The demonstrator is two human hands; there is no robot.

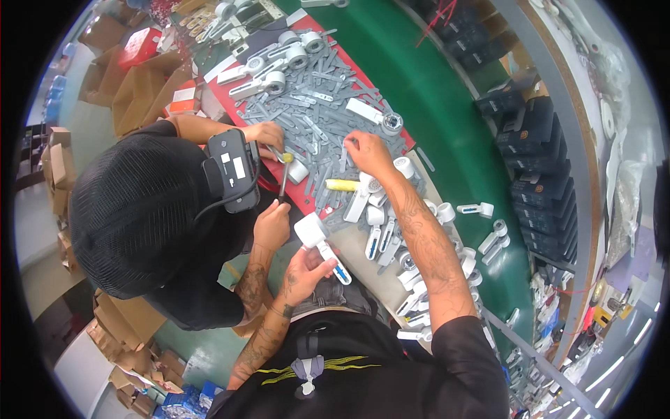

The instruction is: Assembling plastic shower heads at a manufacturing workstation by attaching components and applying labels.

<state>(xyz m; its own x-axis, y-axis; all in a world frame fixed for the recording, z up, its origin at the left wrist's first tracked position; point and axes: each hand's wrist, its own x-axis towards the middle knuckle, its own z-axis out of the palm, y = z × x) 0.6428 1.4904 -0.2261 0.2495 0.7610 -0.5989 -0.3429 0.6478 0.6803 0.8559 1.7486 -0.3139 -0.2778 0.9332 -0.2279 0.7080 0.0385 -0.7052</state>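
My left hand [305,274] grips a white handheld fan [311,230] by its handle, round head up and away from me. A blue strip shows along the handle's open slot. My right hand [368,153] reaches over a heap of flat grey plastic strips [317,112], its thumb and fingers pinched together. Whether a strip is between those fingertips I cannot make out. Near my right forearm lie more white fans [360,199] and a yellow-wrapped handle [342,185].
A co-worker in a black cap [136,216] sits close on my left, holding a small hammer [285,174] beside a white fan head [297,171]. Several fans crowd the table's right edge; others [494,241] lie on the green floor. Cardboard boxes [143,91] stand left, dark boxes [534,160] right.
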